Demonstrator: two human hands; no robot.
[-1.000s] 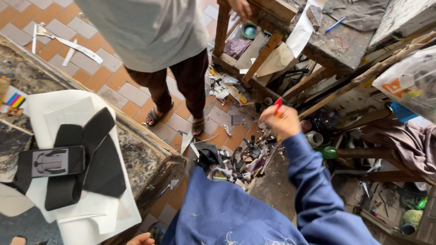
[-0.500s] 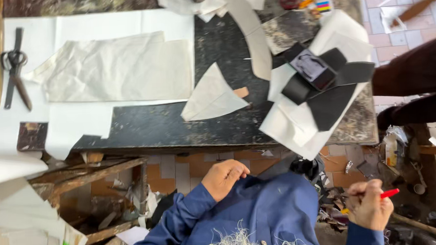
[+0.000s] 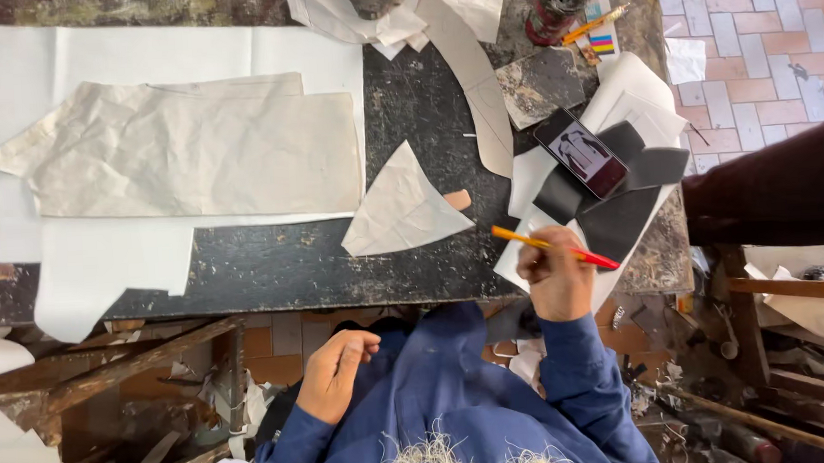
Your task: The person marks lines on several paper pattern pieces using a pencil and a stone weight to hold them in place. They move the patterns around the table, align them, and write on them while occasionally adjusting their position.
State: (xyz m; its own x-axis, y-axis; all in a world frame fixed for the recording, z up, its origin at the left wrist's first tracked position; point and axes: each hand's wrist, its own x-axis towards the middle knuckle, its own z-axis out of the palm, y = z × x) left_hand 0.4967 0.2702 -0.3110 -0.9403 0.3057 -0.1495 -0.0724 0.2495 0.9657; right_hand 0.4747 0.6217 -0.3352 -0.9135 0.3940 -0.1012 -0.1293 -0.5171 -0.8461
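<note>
Dark worktable [image 3: 405,100] crowded with paper pieces. Right hand [image 3: 555,276] grips orange pencil [image 3: 549,246] at table edge; left hand [image 3: 337,374] loose, empty, in lap. Phone [image 3: 582,153] near; elbow could knock it off.

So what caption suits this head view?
Right hand holds an orange pen above a paper-strewn worktable; left hand rests in lap.

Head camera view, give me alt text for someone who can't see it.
The person's right hand holds an orange pencil with a red end at the edge of a dark worktable strewn with pale paper pattern pieces. The left hand rests empty below the table.
</note>
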